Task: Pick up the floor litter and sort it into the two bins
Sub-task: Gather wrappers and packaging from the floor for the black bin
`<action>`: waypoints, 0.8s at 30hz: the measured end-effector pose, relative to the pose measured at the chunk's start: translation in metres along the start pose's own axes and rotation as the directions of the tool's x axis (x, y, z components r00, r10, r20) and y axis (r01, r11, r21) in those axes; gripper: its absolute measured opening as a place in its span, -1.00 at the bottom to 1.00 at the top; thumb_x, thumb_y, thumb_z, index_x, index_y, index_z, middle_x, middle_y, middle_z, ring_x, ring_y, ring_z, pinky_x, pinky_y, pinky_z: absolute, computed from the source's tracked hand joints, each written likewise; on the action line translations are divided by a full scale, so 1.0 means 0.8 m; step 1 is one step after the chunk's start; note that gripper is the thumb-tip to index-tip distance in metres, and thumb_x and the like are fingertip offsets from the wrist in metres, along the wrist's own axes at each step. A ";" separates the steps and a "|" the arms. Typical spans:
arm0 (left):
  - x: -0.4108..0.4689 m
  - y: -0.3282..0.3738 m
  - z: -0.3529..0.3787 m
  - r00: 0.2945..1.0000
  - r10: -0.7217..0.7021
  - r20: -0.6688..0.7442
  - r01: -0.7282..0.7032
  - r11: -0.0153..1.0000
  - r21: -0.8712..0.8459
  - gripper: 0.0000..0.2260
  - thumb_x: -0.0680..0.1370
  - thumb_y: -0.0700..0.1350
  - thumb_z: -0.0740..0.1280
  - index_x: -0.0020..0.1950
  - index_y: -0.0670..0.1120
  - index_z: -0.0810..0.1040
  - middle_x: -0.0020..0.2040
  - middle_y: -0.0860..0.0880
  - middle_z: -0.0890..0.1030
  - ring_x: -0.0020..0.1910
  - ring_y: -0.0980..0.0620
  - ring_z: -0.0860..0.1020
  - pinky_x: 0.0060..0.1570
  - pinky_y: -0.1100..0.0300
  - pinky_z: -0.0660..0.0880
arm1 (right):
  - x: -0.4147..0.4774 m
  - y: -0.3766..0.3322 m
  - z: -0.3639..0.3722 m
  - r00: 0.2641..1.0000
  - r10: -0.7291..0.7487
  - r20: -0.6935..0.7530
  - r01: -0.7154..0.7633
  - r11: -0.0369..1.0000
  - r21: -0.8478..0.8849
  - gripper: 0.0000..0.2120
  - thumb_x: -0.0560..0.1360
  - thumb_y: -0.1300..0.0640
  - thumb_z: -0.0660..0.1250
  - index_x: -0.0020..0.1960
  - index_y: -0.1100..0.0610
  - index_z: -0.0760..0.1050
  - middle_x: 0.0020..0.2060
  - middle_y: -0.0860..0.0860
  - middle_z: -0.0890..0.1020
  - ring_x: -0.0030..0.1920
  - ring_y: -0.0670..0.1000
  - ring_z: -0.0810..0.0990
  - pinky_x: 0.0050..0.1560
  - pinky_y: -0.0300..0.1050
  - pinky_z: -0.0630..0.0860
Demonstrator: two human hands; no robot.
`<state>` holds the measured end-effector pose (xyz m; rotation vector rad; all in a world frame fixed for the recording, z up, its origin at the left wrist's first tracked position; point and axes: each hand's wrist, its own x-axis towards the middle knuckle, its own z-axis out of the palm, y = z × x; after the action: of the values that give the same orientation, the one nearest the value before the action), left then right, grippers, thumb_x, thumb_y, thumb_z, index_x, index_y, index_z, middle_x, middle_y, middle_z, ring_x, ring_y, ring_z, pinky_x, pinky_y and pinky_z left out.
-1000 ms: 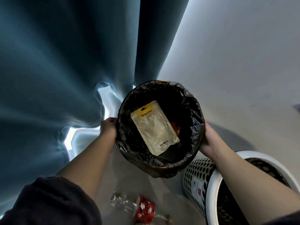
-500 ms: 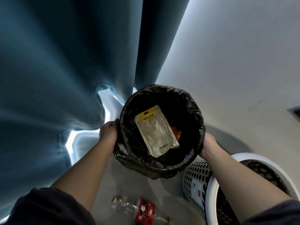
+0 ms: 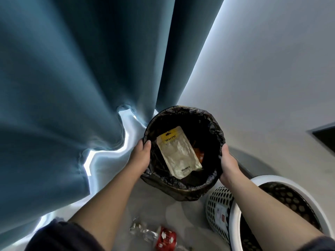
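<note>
Litter lies in two places: a clear crushed bottle with a red label (image 3: 159, 236) on the floor (image 3: 145, 201) at the bottom edge, partly cut off, and a yellowish pouch (image 3: 178, 153) inside the black-lined bin (image 3: 184, 153), leaning on its inner wall over something orange that is hard to make out. Blue curtains (image 3: 81, 78) fill the left side, close behind the bin; a pale wall (image 3: 262, 69) fills the right. The white perforated basket (image 3: 219, 209) sits at the lower right, cut off by the frame, just beside the bin. The left hand (image 3: 140, 157) grips the bin's left rim, thumb over the liner; the right hand (image 3: 228, 163) clasps the right rim, remaining fingers hidden behind it.
</note>
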<state>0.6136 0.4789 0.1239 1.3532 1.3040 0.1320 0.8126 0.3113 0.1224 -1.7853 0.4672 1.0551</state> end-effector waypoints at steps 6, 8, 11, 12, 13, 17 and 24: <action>-0.020 -0.009 -0.014 1.000 -0.017 0.003 0.017 1.000 -0.002 -0.48 0.62 0.12 0.13 0.54 -0.04 0.16 0.51 -0.05 0.26 0.46 -0.06 0.27 0.39 0.09 0.20 | -0.044 -0.008 0.001 0.941 -0.329 -0.083 0.288 0.903 -0.318 -0.38 0.60 -0.25 0.04 0.57 0.01 0.07 0.53 -0.01 0.19 0.52 0.07 0.17 0.48 0.08 0.12; -0.058 -0.021 -0.033 0.998 -0.061 -0.030 0.061 0.998 0.024 -0.43 0.62 0.12 0.15 0.55 -0.06 0.09 0.53 -0.07 0.21 0.49 -0.06 0.23 0.38 0.11 0.19 | -0.090 -0.002 0.000 0.826 -0.562 -0.042 0.449 0.702 -0.553 -0.39 0.62 -0.13 0.12 0.58 0.06 0.02 0.56 0.02 0.11 0.55 0.03 0.07 0.49 0.01 0.07; -0.134 -0.059 -0.068 0.989 -0.150 -0.005 0.150 0.979 0.140 -0.41 0.61 0.13 0.17 0.56 -0.07 0.09 0.54 -0.09 0.19 0.49 -0.08 0.23 0.42 0.07 0.20 | -0.161 0.038 -0.002 0.702 -0.670 0.241 0.599 0.373 -0.708 -0.41 0.62 -0.03 0.18 0.57 0.03 0.03 0.57 -0.02 0.01 0.56 -0.05 -0.05 0.52 -0.06 -0.01; -0.161 -0.075 -0.079 0.984 -0.178 -0.003 0.176 0.969 0.173 -0.41 0.60 0.12 0.19 0.55 -0.08 0.12 0.53 -0.10 0.21 0.47 -0.10 0.26 0.42 0.03 0.23 | -0.184 0.057 -0.002 0.691 -0.646 0.324 0.626 0.311 -0.716 -0.41 0.62 -0.02 0.18 0.57 0.00 0.03 0.57 -0.06 -0.02 0.56 -0.08 -0.08 0.51 -0.09 -0.03; -0.186 -0.091 -0.091 0.978 -0.209 -0.011 0.207 0.958 0.198 -0.42 0.60 0.11 0.21 0.54 -0.08 0.15 0.52 -0.12 0.24 0.45 -0.11 0.29 0.40 0.01 0.26 | -0.206 0.077 -0.002 0.683 -0.613 0.396 0.644 0.251 -0.722 -0.41 0.62 -0.03 0.18 0.57 -0.02 0.03 0.57 -0.08 -0.04 0.56 -0.09 -0.10 0.50 -0.10 -0.03; -0.279 -0.164 -0.132 0.955 -0.290 -0.066 0.296 0.907 0.301 -0.50 0.58 0.06 0.26 0.47 -0.08 0.29 0.40 -0.14 0.42 0.34 -0.13 0.42 0.31 0.02 0.34 | -0.271 0.170 0.009 0.624 -0.472 0.622 0.721 0.041 -0.692 -0.44 0.59 0.03 0.21 0.55 0.03 0.14 0.57 -0.01 0.03 0.56 0.01 0.00 0.51 -0.04 0.08; -0.359 -0.320 -0.162 0.947 -0.313 -0.071 0.312 0.848 0.429 -0.50 0.54 0.06 0.32 0.42 -0.08 0.30 0.33 -0.09 0.45 0.27 -0.09 0.43 0.18 0.09 0.37 | -0.269 0.348 0.073 0.644 -0.092 0.760 0.726 -0.240 -0.645 -0.34 0.58 0.02 0.22 0.57 -0.03 -0.03 0.56 0.02 0.04 0.56 0.06 -0.04 0.51 -0.02 0.06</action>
<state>0.2649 0.2720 0.1417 1.4835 1.5970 -0.4127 0.4720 0.2068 0.1389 -2.3608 -1.8222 1.2099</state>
